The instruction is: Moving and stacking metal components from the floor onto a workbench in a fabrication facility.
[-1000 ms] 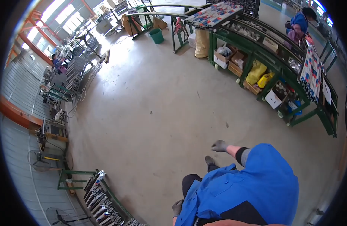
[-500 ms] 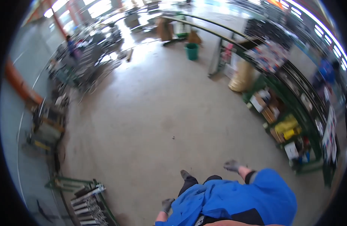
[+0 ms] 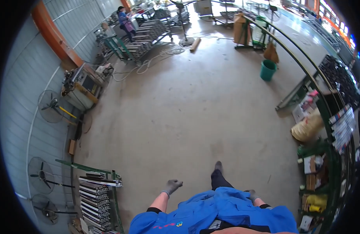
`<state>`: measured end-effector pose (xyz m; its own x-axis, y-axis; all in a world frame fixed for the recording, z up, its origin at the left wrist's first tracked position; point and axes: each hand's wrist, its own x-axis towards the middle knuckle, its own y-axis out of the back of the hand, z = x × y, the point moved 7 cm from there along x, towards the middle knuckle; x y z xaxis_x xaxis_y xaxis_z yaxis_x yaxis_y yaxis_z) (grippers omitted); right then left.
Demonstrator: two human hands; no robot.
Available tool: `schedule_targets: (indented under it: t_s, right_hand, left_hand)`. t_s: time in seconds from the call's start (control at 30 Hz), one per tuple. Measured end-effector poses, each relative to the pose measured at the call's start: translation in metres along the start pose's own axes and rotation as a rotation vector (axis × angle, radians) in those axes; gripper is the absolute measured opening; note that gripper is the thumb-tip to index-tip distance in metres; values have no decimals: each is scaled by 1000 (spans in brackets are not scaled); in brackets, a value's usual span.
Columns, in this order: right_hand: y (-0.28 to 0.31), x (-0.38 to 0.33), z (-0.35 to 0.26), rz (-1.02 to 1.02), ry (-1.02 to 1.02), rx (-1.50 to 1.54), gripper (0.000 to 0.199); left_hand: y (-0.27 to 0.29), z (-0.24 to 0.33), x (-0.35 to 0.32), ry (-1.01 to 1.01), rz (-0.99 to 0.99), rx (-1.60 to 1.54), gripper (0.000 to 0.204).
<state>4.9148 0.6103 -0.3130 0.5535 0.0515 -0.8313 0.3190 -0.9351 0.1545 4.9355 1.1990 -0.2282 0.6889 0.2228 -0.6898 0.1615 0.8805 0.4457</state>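
My left hand [image 3: 173, 187], in a grey work glove, hangs in front of my blue jacket [image 3: 195, 210] with its fingers curled in. No object shows in it, and it touches nothing. Close to my right side is my right hand [image 3: 253, 195], gloved in grey too. The jacket covers part of it, and its fingers are too small to make out. One foot [image 3: 218, 167] is forward on the grey floor [image 3: 180, 117]. Nearest to my left hand stands a green rack [image 3: 116, 202] stacked with metal profiles [image 3: 95, 201].
At right runs a long green workbench [image 3: 332, 163] with boxes on its shelves. A green bucket [image 3: 268, 70] stands near its far end. Several fans [image 3: 42, 174] and a machine [image 3: 84, 87] line the left wall. A person [image 3: 126, 24] stands by a loaded cart [image 3: 146, 39]; a hose [image 3: 156, 58] lies nearby.
My view has turned left, so the bench and bucket sit farther right. My left hand has swung forward, while my right hand has drawn back beside the jacket. A different foot position shows.
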Motion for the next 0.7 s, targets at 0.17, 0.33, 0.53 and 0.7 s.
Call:
schedule_targets:
  t_s: [0.17, 0.33, 0.53, 0.7]
  right_hand:
    - [9, 128, -241, 28, 62, -308, 30]
    - [-16, 236, -508, -6, 347, -356, 34]
    - [-68, 321, -714, 12, 417, -411, 37]
    - [-97, 377, -764, -36, 217, -420, 36]
  left_hand:
    - [34, 14, 33, 251, -28, -170, 37]
    - [73, 13, 101, 245, 179, -153, 44]
    - [116, 45, 253, 275, 61, 152, 46]
    - [247, 155, 405, 117, -38, 391, 44]
